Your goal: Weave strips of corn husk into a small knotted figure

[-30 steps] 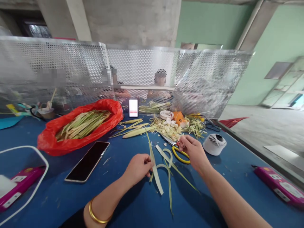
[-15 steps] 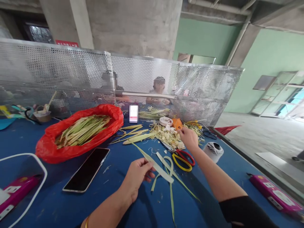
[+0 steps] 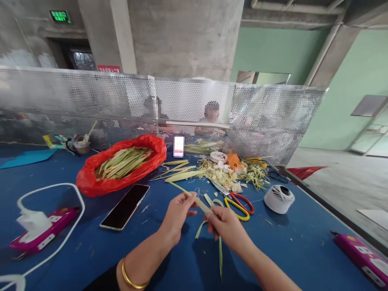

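Observation:
Between both hands stretches a pale green leaf strip (image 3: 201, 205), flat and tapering to a thin end at the far left. My left hand (image 3: 180, 213) pinches it near its middle, thumb on top. Close by, my right hand (image 3: 226, 224) grips its wider end between thumb and fingers. Under and behind the right hand lie other narrow leaf strips (image 3: 220, 258) on the blue table, one of them curled. A pair of scissors (image 3: 238, 207) with one red and one yellow handle rests just beyond the right hand, its blades reaching toward the trimmings.
A red plastic bag (image 3: 83, 178) full of leaf strips lies left, with a phone (image 3: 125, 207) before it. Leaf trimmings (image 3: 222, 176), a tape roll (image 3: 218, 157) and white thread spool (image 3: 279, 199) lie right. Magenta power strips (image 3: 45, 230) flank the table; a perforated metal screen (image 3: 188, 97) stands behind.
My right hand has come back from the trimmings pile and taken hold of the leaf strip's wide end. My left hand keeps its pinch. The camera view has shifted left.

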Demonstrator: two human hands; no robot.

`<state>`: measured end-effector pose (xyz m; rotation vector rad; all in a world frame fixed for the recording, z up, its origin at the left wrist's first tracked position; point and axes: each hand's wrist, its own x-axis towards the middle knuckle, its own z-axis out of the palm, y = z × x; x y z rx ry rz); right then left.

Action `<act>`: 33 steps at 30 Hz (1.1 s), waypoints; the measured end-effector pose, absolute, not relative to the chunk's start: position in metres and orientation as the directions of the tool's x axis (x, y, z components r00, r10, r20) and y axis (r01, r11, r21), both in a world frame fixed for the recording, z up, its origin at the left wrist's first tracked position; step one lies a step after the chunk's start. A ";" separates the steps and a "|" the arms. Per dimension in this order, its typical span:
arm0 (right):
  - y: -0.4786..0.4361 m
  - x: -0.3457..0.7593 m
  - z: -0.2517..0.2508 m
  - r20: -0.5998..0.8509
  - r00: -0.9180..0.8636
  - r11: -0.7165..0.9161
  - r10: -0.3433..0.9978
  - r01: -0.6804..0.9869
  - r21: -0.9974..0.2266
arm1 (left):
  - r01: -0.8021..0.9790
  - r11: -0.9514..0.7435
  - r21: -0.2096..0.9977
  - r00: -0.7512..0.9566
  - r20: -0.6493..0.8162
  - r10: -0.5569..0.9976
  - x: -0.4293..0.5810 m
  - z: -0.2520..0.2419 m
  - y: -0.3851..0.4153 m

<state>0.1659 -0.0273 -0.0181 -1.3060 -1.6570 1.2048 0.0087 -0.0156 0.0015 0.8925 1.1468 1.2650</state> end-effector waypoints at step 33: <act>0.007 0.192 -0.007 0.091 -0.201 0.123 0.975 0.150 -0.981 | -0.283 0.486 0.827 0.296 -0.406 0.865 -0.004 0.001 0.000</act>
